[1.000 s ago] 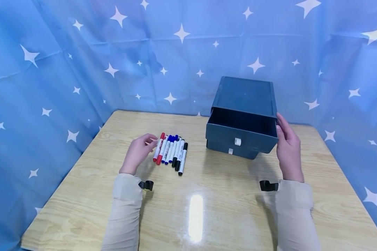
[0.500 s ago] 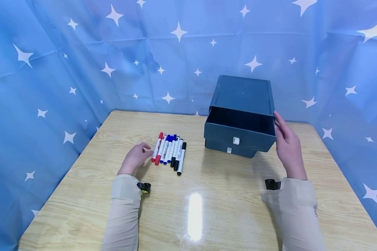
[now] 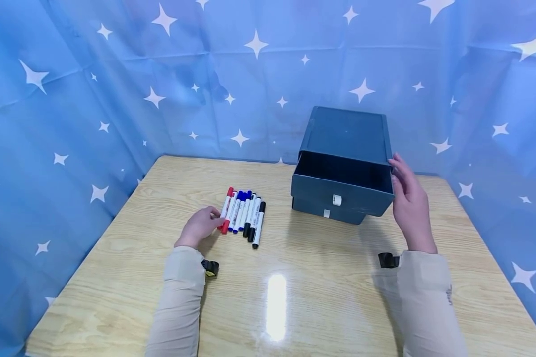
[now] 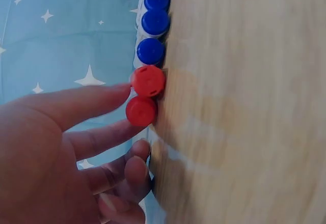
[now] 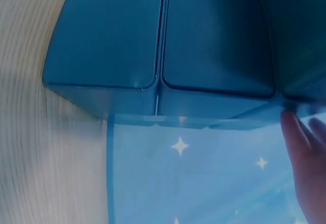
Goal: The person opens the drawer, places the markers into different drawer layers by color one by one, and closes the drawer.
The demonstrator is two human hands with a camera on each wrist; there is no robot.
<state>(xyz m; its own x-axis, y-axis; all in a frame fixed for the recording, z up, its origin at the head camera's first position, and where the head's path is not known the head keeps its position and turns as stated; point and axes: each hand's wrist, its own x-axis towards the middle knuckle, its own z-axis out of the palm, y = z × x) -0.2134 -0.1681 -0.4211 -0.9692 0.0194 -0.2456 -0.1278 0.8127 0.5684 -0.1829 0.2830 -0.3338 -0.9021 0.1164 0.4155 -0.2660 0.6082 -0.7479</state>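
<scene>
On the table, several whiteboard markers (image 3: 244,214) lie side by side with red, blue and black caps. At the row's left end, my left hand (image 3: 200,225) has its thumb and index finger about the outermost red marker (image 4: 141,111). Its thumb also lies close to the neighbouring red marker (image 4: 148,81); the other fingers bend below. My right hand (image 3: 412,208) rests against the right side of a dark blue two-drawer box (image 3: 346,134), fingers fairly straight. The box's upper drawer (image 3: 341,187) is pulled out and its visible inside holds nothing.
The lower drawer (image 3: 328,212) is pushed further in, beneath the upper one. White tabs (image 3: 337,200) mark the drawer fronts. A blue star-patterned curtain (image 3: 259,99) hangs behind the wooden table (image 3: 232,297).
My left hand drew slightly back from the markers, then moved right to the outermost red one. The right hand stays at the box, its fingers shifting a little. The box and markers keep their places.
</scene>
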